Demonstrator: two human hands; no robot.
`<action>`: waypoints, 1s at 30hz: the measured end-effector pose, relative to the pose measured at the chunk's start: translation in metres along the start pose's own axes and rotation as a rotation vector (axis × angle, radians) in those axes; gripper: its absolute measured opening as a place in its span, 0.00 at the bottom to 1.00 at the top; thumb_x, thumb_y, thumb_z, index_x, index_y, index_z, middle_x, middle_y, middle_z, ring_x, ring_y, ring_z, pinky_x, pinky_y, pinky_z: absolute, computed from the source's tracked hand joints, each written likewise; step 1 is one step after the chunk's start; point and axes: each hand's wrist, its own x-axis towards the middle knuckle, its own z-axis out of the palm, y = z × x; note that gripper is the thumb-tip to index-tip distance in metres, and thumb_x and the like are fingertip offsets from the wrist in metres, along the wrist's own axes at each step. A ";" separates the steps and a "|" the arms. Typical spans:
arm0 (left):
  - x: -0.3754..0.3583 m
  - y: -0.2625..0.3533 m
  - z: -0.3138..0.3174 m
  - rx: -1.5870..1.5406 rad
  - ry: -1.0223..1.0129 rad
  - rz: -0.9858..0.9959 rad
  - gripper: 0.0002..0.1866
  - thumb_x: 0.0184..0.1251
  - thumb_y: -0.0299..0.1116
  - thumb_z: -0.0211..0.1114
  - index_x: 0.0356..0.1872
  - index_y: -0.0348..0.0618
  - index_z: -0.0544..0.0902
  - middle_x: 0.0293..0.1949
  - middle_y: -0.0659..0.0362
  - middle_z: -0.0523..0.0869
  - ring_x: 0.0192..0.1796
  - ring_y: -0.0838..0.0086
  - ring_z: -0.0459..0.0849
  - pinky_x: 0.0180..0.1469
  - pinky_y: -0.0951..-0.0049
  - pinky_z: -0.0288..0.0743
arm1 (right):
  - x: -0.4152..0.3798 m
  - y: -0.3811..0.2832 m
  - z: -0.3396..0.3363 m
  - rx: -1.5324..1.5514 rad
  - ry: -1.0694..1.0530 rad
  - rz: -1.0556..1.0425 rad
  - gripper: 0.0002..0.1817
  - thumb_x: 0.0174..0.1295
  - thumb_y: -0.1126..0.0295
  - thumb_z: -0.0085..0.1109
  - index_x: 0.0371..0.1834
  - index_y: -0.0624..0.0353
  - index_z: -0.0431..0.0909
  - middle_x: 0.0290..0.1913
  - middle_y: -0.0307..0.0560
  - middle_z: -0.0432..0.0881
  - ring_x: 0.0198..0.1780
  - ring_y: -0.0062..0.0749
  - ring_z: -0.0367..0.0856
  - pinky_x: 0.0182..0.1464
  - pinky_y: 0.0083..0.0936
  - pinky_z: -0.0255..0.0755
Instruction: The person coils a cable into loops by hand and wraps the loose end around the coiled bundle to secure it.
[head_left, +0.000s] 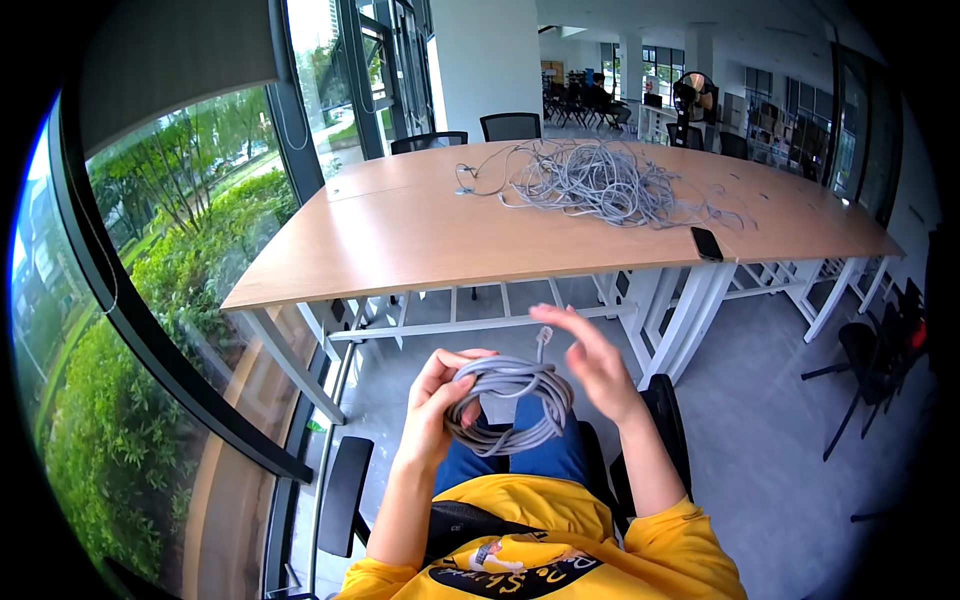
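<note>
A coiled grey cable (545, 425) hangs above my lap, with my left hand (440, 395) closed around the left side of the coil. One cable end with a clear plug (544, 334) sticks up from the top of the coil. Just right of that plug is my right hand (597, 365), its fingers apart and holding nothing. Farther off, a large tangled heap of grey cable (600, 180) lies on the wooden table (400, 220).
A black phone (706, 244) lies near the table's front edge. Office chairs (510, 126) stand behind the table, and dark chairs (868, 350) are at the right. Windows line the left side. A fan (695, 98) and a seated person are in the background.
</note>
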 end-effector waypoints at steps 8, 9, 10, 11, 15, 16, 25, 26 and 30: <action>0.003 -0.001 -0.012 -0.071 0.125 0.071 0.07 0.53 0.27 0.55 0.32 0.37 0.71 0.41 0.49 0.78 0.17 0.84 0.66 0.18 0.86 0.58 | -0.004 -0.015 0.007 -0.255 -0.217 0.140 0.24 0.47 0.63 0.66 0.44 0.65 0.71 0.40 0.48 0.74 0.42 0.34 0.75 0.49 0.28 0.68; 0.003 0.001 -0.010 -0.036 0.144 0.072 0.09 0.51 0.27 0.59 0.34 0.38 0.71 0.39 0.52 0.79 0.18 0.84 0.66 0.20 0.86 0.59 | -0.003 -0.012 0.008 -0.258 -0.185 0.083 0.22 0.48 0.66 0.65 0.43 0.67 0.72 0.39 0.49 0.75 0.39 0.34 0.76 0.40 0.24 0.71; 0.002 0.000 -0.009 -0.037 0.146 0.071 0.09 0.51 0.27 0.59 0.34 0.38 0.71 0.39 0.52 0.79 0.18 0.84 0.66 0.20 0.86 0.59 | -0.003 -0.011 0.009 -0.258 -0.187 0.084 0.22 0.48 0.66 0.65 0.43 0.67 0.72 0.39 0.49 0.75 0.39 0.34 0.76 0.40 0.24 0.71; 0.003 -0.001 -0.009 -0.023 0.159 0.046 0.11 0.50 0.26 0.61 0.36 0.38 0.71 0.39 0.54 0.78 0.19 0.84 0.67 0.21 0.87 0.59 | -0.003 -0.009 0.009 -0.270 -0.162 0.106 0.21 0.48 0.66 0.65 0.42 0.68 0.72 0.38 0.49 0.75 0.38 0.34 0.76 0.40 0.24 0.70; 0.005 0.005 -0.004 0.070 0.118 0.022 0.27 0.46 0.22 0.65 0.50 0.40 0.66 0.38 0.58 0.77 0.28 0.81 0.73 0.28 0.86 0.66 | 0.001 -0.006 0.005 -0.273 -0.131 0.161 0.20 0.50 0.67 0.63 0.41 0.70 0.73 0.36 0.49 0.76 0.37 0.34 0.76 0.40 0.23 0.70; 0.006 0.008 -0.003 0.212 0.076 0.020 0.30 0.46 0.21 0.66 0.54 0.41 0.64 0.39 0.58 0.77 0.31 0.79 0.76 0.31 0.85 0.68 | 0.000 -0.005 0.004 -0.249 -0.138 0.186 0.20 0.50 0.67 0.63 0.41 0.70 0.73 0.36 0.49 0.76 0.37 0.34 0.76 0.40 0.23 0.70; 0.012 0.005 -0.016 0.453 -0.347 -0.358 0.19 0.50 0.34 0.68 0.39 0.31 0.75 0.28 0.60 0.81 0.32 0.79 0.79 0.38 0.80 0.73 | 0.005 0.003 0.005 -0.131 -0.491 0.180 0.17 0.54 0.69 0.59 0.45 0.67 0.73 0.39 0.50 0.76 0.41 0.35 0.75 0.45 0.23 0.68; 0.012 0.004 -0.015 0.453 -0.348 -0.359 0.19 0.50 0.34 0.68 0.39 0.31 0.75 0.28 0.60 0.81 0.32 0.79 0.79 0.38 0.80 0.73 | 0.005 0.003 0.005 -0.131 -0.490 0.181 0.17 0.54 0.69 0.59 0.45 0.67 0.73 0.39 0.50 0.76 0.41 0.35 0.75 0.45 0.23 0.68; 0.008 -0.001 -0.012 0.447 -0.299 -0.339 0.15 0.53 0.31 0.66 0.37 0.31 0.75 0.25 0.59 0.81 0.28 0.78 0.80 0.34 0.80 0.75 | 0.004 0.000 0.006 -0.142 -0.425 0.152 0.16 0.54 0.69 0.58 0.43 0.67 0.73 0.38 0.49 0.75 0.39 0.37 0.75 0.43 0.24 0.68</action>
